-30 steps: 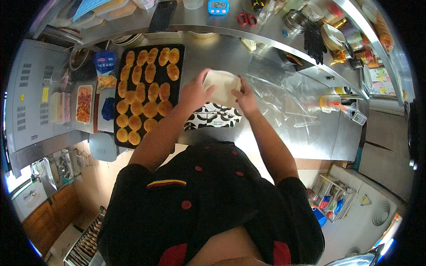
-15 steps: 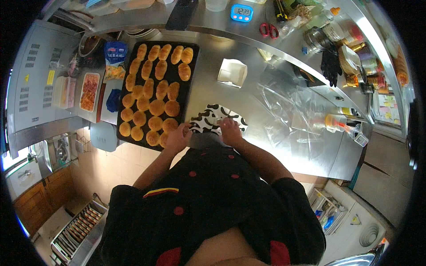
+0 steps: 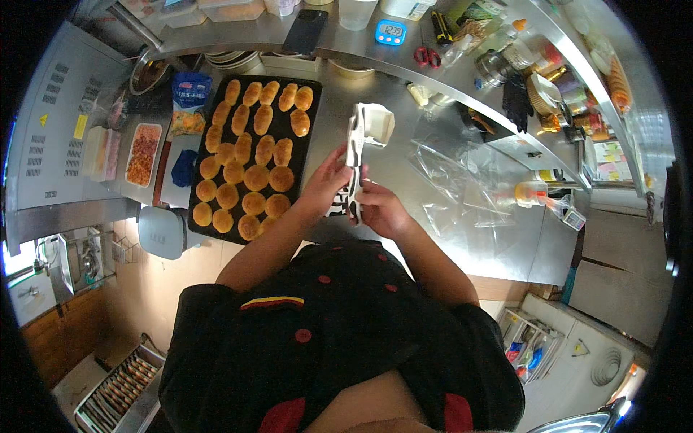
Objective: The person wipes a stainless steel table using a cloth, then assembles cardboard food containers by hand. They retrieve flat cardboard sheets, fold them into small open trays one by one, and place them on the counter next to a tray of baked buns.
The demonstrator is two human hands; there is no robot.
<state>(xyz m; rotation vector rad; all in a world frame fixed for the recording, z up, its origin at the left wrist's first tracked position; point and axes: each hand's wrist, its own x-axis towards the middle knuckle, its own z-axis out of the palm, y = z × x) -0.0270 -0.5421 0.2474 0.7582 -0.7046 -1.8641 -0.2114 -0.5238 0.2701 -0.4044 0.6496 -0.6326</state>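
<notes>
Between my two hands a black-and-white blotched cardboard box piece (image 3: 355, 148) stands on edge above the steel counter, seen as a narrow strip. My left hand (image 3: 325, 186) grips its left side, with fingers partly hidden behind it. On the other side my right hand (image 3: 385, 208) pinches its lower part. More of the same pattern shows low between the hands; I cannot tell if it is a separate piece. Just beyond, a white open paper box (image 3: 379, 124) sits on the counter, partly covered by the held piece. To the left, a black baking tray (image 3: 304, 160) carries rows of browned buns (image 3: 257, 177).
Crumpled clear plastic bags (image 3: 462, 180) lie right on the counter. A shelf along the back holds a blue timer (image 3: 390, 32), red-handled scissors (image 3: 426, 56) and a black phone (image 3: 306, 32). Left of the tray are a tub of reddish filling (image 3: 144, 153) and a blue food bag (image 3: 190, 94).
The patterned cardboard was lying flat under both hands; now it is lifted and turned on edge. Both hands have moved away from my body, and my left hand has shifted right.
</notes>
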